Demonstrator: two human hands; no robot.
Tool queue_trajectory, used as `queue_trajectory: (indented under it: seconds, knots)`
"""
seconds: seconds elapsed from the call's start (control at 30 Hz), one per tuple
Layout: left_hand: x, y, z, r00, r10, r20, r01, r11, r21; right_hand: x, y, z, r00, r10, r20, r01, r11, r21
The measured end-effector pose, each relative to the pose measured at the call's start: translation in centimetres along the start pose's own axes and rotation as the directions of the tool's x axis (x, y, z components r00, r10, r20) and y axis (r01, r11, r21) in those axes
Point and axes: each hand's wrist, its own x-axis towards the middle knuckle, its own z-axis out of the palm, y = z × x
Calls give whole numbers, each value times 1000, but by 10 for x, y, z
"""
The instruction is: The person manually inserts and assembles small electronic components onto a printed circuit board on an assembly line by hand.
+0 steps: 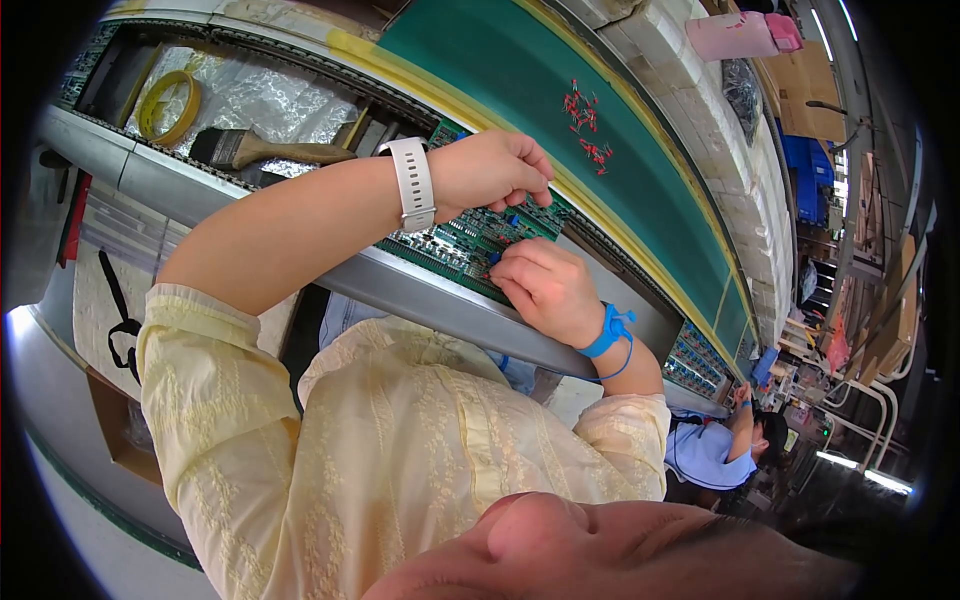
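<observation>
A green circuit board (455,250) packed with small parts lies in the conveyor rails before me. My left hand (500,172), with a white watch on its wrist, hovers over the board's far edge. Its fingers are curled together in a pinch, and what they hold, if anything, is hidden. My right hand (542,288) wears a blue wrist strap (610,330) with a cord. Its closed fingertips come down on the board's near right part, beside small blue and red parts. Whether something is between them I cannot make out.
Red two-legged components (582,115) lie scattered on a green mat (480,55) beyond the rail. Left of the board are a wooden-handled brush (265,150), a yellow tape roll (170,107) and clear plastic (260,90). A pink bottle (735,36) stands far right. A co-worker (715,450) sits further along the line.
</observation>
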Motion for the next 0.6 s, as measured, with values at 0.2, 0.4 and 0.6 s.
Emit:
queue_trajectory:
  seconds: [0.2,0.4,0.6]
  knots:
    - [0,0,0,1000,2,-2,-2,1000,4,1,-1,-1,1000,-4,5,4,1000,-8]
    - [-1,2,1,1000,-3,-7,3,1000,-9,1,-5,-6,997,-2,73,4,1000,-22]
    - [-4,8,3,1000,-18,-15,16,997,-71,-5,-4,-18,981,79,178,-67,995,-75]
